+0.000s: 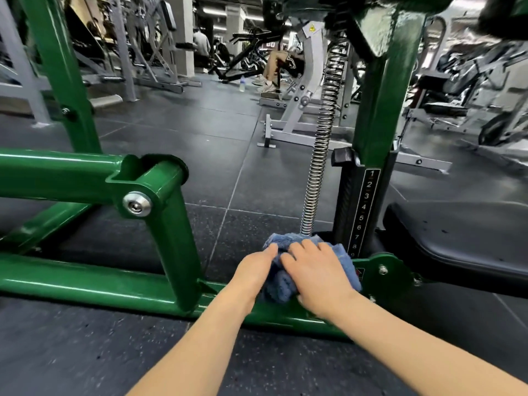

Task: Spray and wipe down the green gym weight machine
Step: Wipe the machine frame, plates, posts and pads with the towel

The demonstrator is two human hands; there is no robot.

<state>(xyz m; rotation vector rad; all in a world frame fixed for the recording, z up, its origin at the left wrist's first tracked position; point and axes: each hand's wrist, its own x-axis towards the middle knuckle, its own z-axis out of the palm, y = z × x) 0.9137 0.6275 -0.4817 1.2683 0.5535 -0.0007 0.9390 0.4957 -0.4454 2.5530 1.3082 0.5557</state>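
Note:
The green weight machine's low base bar [114, 287] runs across the floor in front of me, with a slanted post [174, 235] and an upright column [383, 95] rising from it. A crumpled blue cloth [283, 281] lies on the base bar near the numbered adjustment strip [365, 207]. My right hand [317, 275] lies flat on top of the cloth, fingers spread, pressing it onto the bar. My left hand [254, 270] touches the cloth's left side with straight fingers. No spray bottle is in view.
A steel spring [320, 155] stands just behind the cloth. A black padded seat [457, 238] sits at right. Grey machines [303, 90] and seated people [280, 64] fill the background on dark rubber floor tiles [228, 167].

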